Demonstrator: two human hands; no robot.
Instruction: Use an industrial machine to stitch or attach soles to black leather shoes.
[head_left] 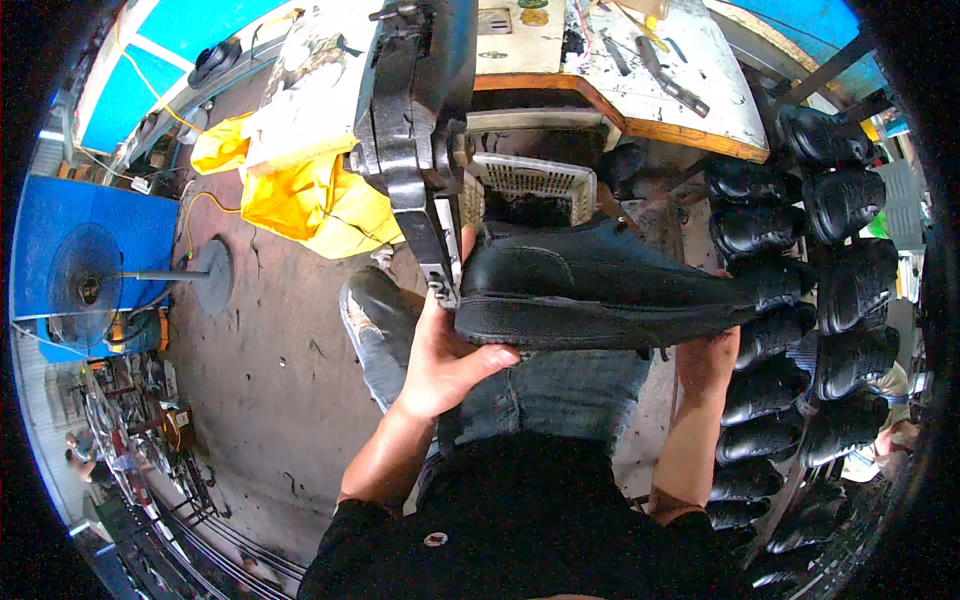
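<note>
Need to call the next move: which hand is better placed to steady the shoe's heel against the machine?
Left, likely. The left hand already grips the black shoe at its heel end, beside the dark machine. The right hand supports the toe end, farther away.

workbench (700,120): white top, wood edge | on it: dark metal tool (670,82), small clutter

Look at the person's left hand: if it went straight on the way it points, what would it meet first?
Probably the dark metal machine directly above the left hand, which grips the black shoe's heel; depth is unclear.
</note>
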